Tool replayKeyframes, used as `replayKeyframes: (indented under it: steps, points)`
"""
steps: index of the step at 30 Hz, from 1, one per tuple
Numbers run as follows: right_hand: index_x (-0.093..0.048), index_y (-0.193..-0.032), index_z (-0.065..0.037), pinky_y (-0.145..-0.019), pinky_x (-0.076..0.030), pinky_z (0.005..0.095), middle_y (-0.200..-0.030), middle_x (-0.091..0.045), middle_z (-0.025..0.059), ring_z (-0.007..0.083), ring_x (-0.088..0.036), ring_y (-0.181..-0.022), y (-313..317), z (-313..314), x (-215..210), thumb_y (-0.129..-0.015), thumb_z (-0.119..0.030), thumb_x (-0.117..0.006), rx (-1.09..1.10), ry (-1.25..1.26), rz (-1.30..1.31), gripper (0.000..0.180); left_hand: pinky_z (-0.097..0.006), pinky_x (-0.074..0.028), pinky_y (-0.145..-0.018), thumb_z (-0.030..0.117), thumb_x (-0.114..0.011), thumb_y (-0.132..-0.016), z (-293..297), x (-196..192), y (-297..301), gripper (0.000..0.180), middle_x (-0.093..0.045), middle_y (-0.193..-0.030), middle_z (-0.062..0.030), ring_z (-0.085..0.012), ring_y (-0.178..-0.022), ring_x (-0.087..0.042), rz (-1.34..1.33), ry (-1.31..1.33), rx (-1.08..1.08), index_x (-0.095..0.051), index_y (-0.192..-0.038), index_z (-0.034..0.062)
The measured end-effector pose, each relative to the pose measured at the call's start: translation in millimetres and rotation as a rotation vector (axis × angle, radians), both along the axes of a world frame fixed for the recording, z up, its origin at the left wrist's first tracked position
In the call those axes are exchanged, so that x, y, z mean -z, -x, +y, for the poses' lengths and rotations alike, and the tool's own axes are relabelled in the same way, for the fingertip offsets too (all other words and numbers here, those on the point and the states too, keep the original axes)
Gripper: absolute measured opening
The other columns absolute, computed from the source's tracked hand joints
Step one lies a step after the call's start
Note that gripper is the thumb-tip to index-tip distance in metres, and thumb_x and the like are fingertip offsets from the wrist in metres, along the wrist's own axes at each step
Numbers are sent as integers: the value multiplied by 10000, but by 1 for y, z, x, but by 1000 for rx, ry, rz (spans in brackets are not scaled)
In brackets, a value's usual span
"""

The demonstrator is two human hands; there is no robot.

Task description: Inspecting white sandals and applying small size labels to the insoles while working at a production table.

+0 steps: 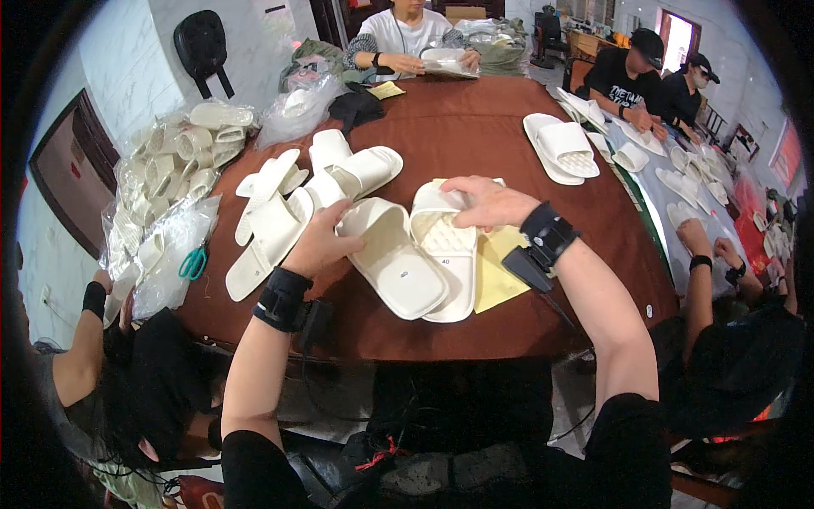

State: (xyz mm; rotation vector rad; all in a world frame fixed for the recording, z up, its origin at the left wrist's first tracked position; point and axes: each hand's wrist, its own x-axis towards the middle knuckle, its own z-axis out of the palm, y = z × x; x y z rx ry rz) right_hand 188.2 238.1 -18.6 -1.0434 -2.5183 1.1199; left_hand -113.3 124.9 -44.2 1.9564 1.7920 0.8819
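Note:
Two white slippers lie side by side at the near middle of the table, the left slipper (397, 270) partly overlapping the right slipper (459, 273). My left hand (320, 242) pinches the left slipper's strap at its outer side, thumb reaching toward the opening. Over the strap of the right slipper bends my right hand (492, 204), its fingers gripping the upper edge. Yellow paper (504, 276) shows beneath and beside the right slipper. Just beyond my left hand lies a loose heap of white slippers (280, 216).
A brown cloth covers the table (475, 119). Bagged slippers (170, 161) are piled at the left, near teal-handled scissors (193, 263). Another white pair (566, 151) rests at the far right. People sit around, one across holding a wrapped package (449, 63); more slippers cover the right-hand table.

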Motion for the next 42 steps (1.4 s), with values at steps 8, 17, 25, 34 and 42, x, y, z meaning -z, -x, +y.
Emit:
replayKeyframes:
  steps: [8, 17, 25, 34, 42]
  points:
    - [-498, -1327, -58, -917, -441, 369, -1132, -501, 204, 321, -544, -1033, -45, -2, -35, -656, -308, -767, 296, -545, 159, 765, -295, -510, -718, 282, -730, -725, -9, -31, -23, 716, -579, -1005, -133, -194, -842, -589, -402, 126, -127, -475, -1331, -4]
    - [-412, -1370, 51, -677, -512, 312, -1106, -594, 249, 232, -628, -876, -114, -16, -74, -683, -311, -769, 634, -614, 521, 855, -304, -511, -655, 224, -753, -698, -19, -10, -30, 720, -544, -959, -125, -206, -783, -586, -182, -195, -199, -466, -1325, 16]
    - [-369, -1391, 60, -459, -470, 228, -1091, -606, 180, 159, -622, -751, -123, -46, -42, -676, -256, -793, 633, -457, 620, 890, -373, -529, -719, 195, -771, -657, -22, -38, -103, 793, -466, -1043, -200, -305, -843, -581, -33, -553, -298, -410, -1347, 47]
    - [-334, -1382, 82, -623, -554, 263, -1126, -545, 152, 183, -603, -915, -95, -67, -3, -782, -201, -749, 639, -163, 1034, 783, -338, -542, -711, 129, -768, -676, -6, -39, -172, 855, -392, -1142, -199, -277, -880, -560, -2, -702, -338, -316, -1394, 21]
    - [-409, -1166, 30, -662, -574, 336, -1066, -554, 152, 204, -638, -802, -80, -117, 22, -940, -80, -493, 436, 455, 1117, 265, -397, -538, -727, 110, -761, -680, -4, -29, -188, 770, -425, -1146, -228, -337, -871, -589, -51, -740, -276, -380, -1337, -11]
